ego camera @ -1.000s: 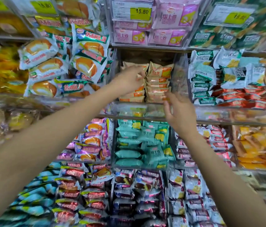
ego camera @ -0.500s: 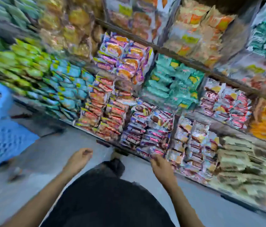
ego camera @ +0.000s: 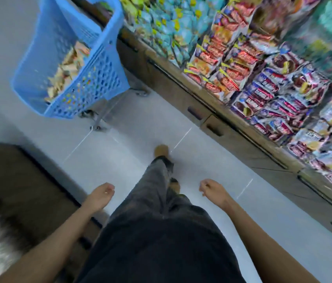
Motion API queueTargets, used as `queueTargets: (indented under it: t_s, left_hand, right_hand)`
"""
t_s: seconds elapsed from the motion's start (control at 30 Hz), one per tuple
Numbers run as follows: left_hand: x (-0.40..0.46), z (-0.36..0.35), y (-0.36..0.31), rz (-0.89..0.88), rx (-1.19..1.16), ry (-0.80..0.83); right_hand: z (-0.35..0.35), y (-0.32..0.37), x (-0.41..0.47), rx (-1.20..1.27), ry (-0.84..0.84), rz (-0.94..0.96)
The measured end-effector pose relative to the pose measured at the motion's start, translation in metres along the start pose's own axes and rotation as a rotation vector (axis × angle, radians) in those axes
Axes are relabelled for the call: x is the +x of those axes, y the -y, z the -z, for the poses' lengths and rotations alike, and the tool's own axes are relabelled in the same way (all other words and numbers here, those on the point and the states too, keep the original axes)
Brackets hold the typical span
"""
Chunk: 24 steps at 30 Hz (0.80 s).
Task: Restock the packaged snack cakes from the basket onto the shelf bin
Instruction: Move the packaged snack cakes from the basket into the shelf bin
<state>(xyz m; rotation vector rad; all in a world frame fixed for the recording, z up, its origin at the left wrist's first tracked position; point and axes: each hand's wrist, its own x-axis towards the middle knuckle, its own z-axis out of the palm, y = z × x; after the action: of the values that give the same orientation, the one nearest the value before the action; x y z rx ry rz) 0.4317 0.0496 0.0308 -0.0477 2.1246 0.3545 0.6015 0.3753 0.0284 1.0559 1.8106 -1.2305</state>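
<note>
We see open floor (ego camera: 132,139) between the basket (ego camera: 99,78) and shelf edge (ego camera: 212,103). Our left hand (ego camera: 99,196) and right hand (ego camera: 212,189) hang loosely curled, holding nothing.

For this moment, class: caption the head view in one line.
Empty-handed, left hand and right hand hang loosely as the person faces the blue basket of snack cakes beside the shelves.

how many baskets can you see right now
1. A blue basket stands on a wheeled frame at upper left, beside the snack shelf, with tan packets inside. Others may be out of view.
</note>
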Motion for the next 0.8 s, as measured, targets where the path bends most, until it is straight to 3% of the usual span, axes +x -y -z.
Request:
queueTargets:
  t_s: [0.23,0.43,0.63,0.8]
  left_hand:
    - [0.002,0.052,0.073,0.134,-0.389,-0.149]
    - [0.042,0.12,0.122,0.17,-0.678,-0.224]
    - [0.116,0.226,0.153,0.164,-0.611,0.002]
    - [0.193,0.334,0.141,-0.001,-0.569,-0.143]
  right_hand:
    - [-0.032,0.082,0.011,-0.084,0.079,0.002]
    - [-0.059,0.207,0.056,-0.213,0.091,0.038]
    - [-0.101,0.358,0.107,-0.332,0.061,0.057]
    - [-0.136,0.485,0.137,-0.514,0.027,0.219]
